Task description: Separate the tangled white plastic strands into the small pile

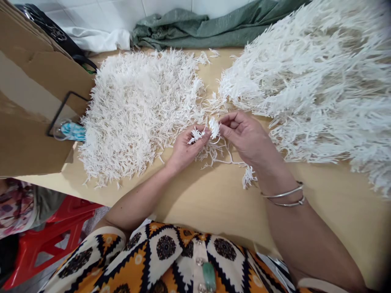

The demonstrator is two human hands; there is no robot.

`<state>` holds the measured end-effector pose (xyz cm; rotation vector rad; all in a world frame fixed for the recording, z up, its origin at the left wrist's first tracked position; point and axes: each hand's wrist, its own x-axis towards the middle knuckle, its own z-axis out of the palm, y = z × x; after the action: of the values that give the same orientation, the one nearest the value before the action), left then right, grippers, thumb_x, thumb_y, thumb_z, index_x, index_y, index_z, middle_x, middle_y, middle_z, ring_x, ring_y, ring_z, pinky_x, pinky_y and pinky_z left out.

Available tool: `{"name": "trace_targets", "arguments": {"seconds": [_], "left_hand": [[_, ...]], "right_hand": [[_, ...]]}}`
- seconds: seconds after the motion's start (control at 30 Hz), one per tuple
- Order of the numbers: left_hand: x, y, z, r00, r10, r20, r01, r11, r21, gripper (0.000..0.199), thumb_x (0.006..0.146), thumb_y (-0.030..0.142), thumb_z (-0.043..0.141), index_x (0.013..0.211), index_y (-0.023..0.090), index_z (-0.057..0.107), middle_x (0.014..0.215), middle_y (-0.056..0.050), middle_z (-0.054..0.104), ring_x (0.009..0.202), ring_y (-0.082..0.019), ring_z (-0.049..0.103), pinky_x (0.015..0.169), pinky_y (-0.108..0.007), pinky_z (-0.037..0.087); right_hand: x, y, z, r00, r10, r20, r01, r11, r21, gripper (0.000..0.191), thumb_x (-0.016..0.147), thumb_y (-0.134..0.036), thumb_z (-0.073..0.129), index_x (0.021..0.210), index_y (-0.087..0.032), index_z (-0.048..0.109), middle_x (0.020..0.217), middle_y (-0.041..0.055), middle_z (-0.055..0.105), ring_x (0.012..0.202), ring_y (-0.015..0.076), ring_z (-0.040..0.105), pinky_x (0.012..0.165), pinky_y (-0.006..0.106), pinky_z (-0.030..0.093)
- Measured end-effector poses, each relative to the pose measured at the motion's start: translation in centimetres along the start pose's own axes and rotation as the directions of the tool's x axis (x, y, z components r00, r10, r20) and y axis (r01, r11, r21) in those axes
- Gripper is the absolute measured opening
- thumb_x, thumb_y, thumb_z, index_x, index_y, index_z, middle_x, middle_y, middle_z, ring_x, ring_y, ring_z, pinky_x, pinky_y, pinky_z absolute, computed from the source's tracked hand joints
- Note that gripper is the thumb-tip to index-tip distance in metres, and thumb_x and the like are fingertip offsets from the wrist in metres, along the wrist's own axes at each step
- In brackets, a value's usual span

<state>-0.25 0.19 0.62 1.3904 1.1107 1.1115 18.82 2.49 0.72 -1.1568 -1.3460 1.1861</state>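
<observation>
A feathery white tuft (214,127) is sitting between your two hands, just above the middle of the surface (195,195). Your right hand (241,134) is pinching it between thumb and forefinger; your left hand (191,146) is pressing thumb and index finger together on a smaller frayed piece (196,136), though the exact contact is hiding behind the thumb. You are likely handling something thin and limp, so light fingertip pressure is probably serving you better than a hard squeeze, and close-set fingertips are giving finer control. Watch the pale strand (227,161) trailing below your right hand: it could be snagging on the loose tuft (249,177) near your wrist. The left pile (137,110) is spreading from the box's side toward the middle, its fringe lying near your left fingers; the right pile (311,89) is filling the far right corner. A cardboard box (36,93) is standing at the left edge, and a green cloth (198,30) is lying along the far edge.
</observation>
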Motion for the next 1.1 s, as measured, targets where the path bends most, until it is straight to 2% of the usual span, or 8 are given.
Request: {"name": "trace_targets", "arguments": {"seconds": [0.17, 0.27, 0.37, 0.47, 0.7, 0.8, 0.9, 1.1], "left_hand": [[0.0, 0.0, 0.0, 1.0, 0.014, -0.021, -0.014, 1.0, -0.002, 0.047, 0.093, 0.068, 0.07, 0.094, 0.021, 0.067, 0.085, -0.001, 0.07, 0.076, -0.012, 0.061, 0.075, -0.027, 0.05], [0.0, -0.2, -0.1, 0.998, 0.06, -0.01, -0.059, 0.996, 0.072, 0.039, 0.097, 0.059, 0.07, 0.091, 0.021, 0.064, 0.08, 0.001, 0.067, 0.072, -0.012, 0.057, 0.075, -0.028, 0.048], [0.1, -0.6, -0.1, 0.989, 0.142, 0.028, -0.145, 0.976, 0.16, 0.035, 0.099, 0.054, 0.069, 0.087, 0.022, 0.061, 0.078, 0.002, 0.064, 0.072, -0.012, 0.055, 0.075, -0.029, 0.046], [0.1, -1.2, -0.1, 0.979, 0.198, 0.052, -0.205, 0.953, 0.224, 0.034, 0.1, 0.052, 0.067, 0.088, 0.022, 0.059, 0.082, 0.001, 0.066, 0.076, -0.014, 0.057, 0.078, -0.03, 0.046], [-0.1, -0.7, -0.1, 0.987, 0.151, 0.059, -0.161, 0.962, 0.22, 0.043, 0.097, 0.064, 0.065, 0.087, 0.023, 0.057, 0.074, 0.002, 0.06, 0.07, -0.014, 0.052, 0.071, -0.029, 0.043], [-0.6, 0.2, 0.4, 0.978, 0.103, 0.179, -0.121, 0.989, 0.09, 0.048, 0.094, 0.067, 0.068, 0.086, 0.022, 0.058, 0.077, 0.001, 0.063, 0.07, -0.013, 0.054, 0.07, -0.028, 0.045], [-1.1, 0.7, 1.1, 0.969, 0.056, 0.239, -0.06, 0.998, 0.013, 0.051, 0.091, 0.069, 0.071, 0.088, 0.021, 0.057, 0.079, 0.001, 0.065, 0.07, -0.012, 0.055, 0.07, -0.027, 0.046], [-1.0, 0.0, 1.0, 0.991, -0.09, 0.1, 0.105, 0.982, -0.155, 0.043, 0.094, 0.062, 0.074, 0.093, 0.021, 0.058, 0.076, 0.003, 0.06, 0.066, -0.009, 0.052, 0.067, -0.026, 0.048]], "right_hand": [[-0.1, -0.2, -0.1, 0.999, -0.015, -0.038, 0.013, 0.999, -0.038, 0.019, 0.078, -0.026, 0.084, 0.093, -0.025, 0.071, 0.085, -0.0007, 0.074, 0.079, 0.0158, 0.07, 0.075, 0.033, 0.063], [-0.4, -0.5, 0.3, 0.984, -0.121, -0.13, 0.09, 0.971, -0.22, 0.013, 0.081, -0.017, 0.074, 0.089, -0.026, 0.07, 0.081, -0.0008, 0.072, 0.075, 0.0159, 0.067, 0.074, 0.035, 0.061], [-0.5, -0.3, 1.1, 0.954, -0.24, -0.178, 0.15, 0.899, -0.411, 0.018, 0.076, -0.01, 0.067, 0.084, -0.026, 0.066, 0.079, -0.001, 0.07, 0.074, 0.0171, 0.065, 0.071, 0.035, 0.057], [-0.4, 0.3, 1.7, 0.96, -0.221, -0.173, 0.125, 0.888, -0.443, 0.022, 0.069, -0.008, 0.066, 0.08, -0.027, 0.062, 0.075, -0.002, 0.066, 0.069, 0.0173, 0.06, 0.065, 0.034, 0.051], [0.0, 1.2, 2.1, 0.956, -0.221, -0.195, 0.106, 0.874, -0.474, 0.016, 0.071, -0.015, 0.063, 0.077, -0.028, 0.054, 0.072, -0.0022, 0.06, 0.069, 0.0181, 0.054, 0.067, 0.035, 0.046], [0.6, 1.6, 1.4, 0.933, -0.278, -0.229, 0.127, 0.849, -0.512, 0.016, 0.075, -0.013, 0.059, 0.074, -0.028, 0.052, 0.075, -0.0005, 0.06, 0.073, 0.0191, 0.055, 0.074, 0.037, 0.049], [1.1, 2.2, 0.2, 0.927, -0.275, -0.254, 0.121, 0.862, -0.493, 0.015, 0.079, -0.013, 0.061, 0.077, -0.027, 0.057, 0.077, -0.0004, 0.063, 0.073, 0.0187, 0.057, 0.077, 0.039, 0.052], [1.3, 3.0, -0.9, 0.949, -0.124, -0.291, 0.085, 0.986, -0.144, 0.018, 0.083, -0.016, 0.074, 0.097, -0.026, 0.067, 0.082, -0.0015, 0.069, 0.073, 0.0158, 0.068, 0.076, 0.036, 0.06]]}}
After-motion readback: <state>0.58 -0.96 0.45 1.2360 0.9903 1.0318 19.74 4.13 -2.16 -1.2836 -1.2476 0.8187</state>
